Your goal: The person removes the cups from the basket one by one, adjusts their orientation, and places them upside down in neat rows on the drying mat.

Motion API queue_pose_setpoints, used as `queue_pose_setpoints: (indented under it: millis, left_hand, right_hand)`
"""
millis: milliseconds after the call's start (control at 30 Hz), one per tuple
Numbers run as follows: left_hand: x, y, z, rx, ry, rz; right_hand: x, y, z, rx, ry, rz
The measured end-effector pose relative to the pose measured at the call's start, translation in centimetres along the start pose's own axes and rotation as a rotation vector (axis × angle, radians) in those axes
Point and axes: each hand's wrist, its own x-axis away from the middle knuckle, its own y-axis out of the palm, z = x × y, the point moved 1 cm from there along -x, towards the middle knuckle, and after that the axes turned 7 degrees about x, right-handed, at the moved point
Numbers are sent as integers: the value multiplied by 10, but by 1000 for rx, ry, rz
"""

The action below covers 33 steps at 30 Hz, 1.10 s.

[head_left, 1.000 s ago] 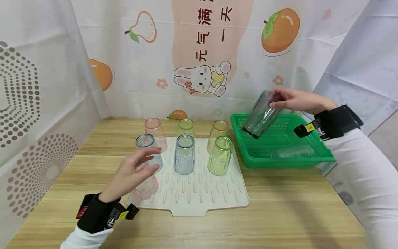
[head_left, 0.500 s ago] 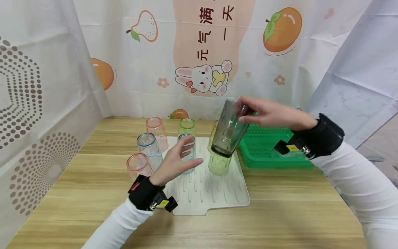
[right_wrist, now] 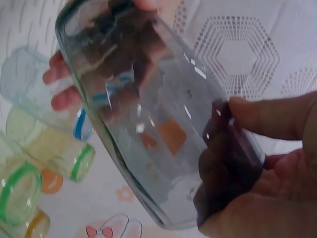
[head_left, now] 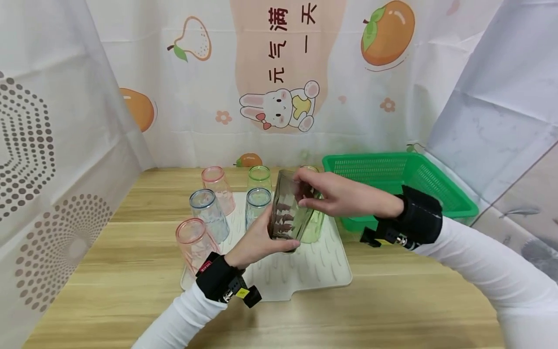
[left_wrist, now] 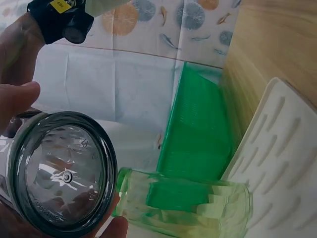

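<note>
A smoky grey drinking glass is held tilted above the white drying mat, its thick base downward. My right hand grips its upper end, with fingertips inside the mouth and the thumb outside, as the right wrist view shows. Around the lower end, my left hand has its thumb in front and its fingers behind, seen through the glass. The round base faces the left wrist camera. A green glass stands upside down just right of the held one, partly covered by it.
More upturned glasses stand on the mat: blue ones, like the near blue glass, pink ones, like the front pink glass, and a far green glass. A yellow-rimmed glass is mostly hidden. At the right sits a green basket.
My right hand has brought the grey glass left and down from over the basket to the mat. My left hand has moved right and taken hold of its lower end.
</note>
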Motion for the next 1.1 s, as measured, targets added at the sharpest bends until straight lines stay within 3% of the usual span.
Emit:
queue_pose_setpoints:
  millis: [233, 467, 567, 700, 800, 967, 1100]
  left_hand:
    - [3, -2, -6, 17, -12, -22]
    - [8, -9, -5, -30, -35, -46]
    - [13, -14, 1, -163, -21, -1]
    - [20, -23, 14, -416, 21, 62]
    - [26, -30, 24, -561, 67, 76]
    - [38, -39, 36, -738, 137, 90]
    - [42, -44, 43, -803, 154, 73]
  right_hand:
    - [6, 15, -9, -10, -2, 89]
    - [13, 20, -11, -103, 63, 73]
    - [18, 16, -7, -163, 124, 66]
    - [27, 6, 3, -250, 227, 99]
    - [35, 1, 13, -286, 310, 119]
    - [47, 3, 29, -350, 427, 116]
    - [48, 15, 39, -449, 458, 101]
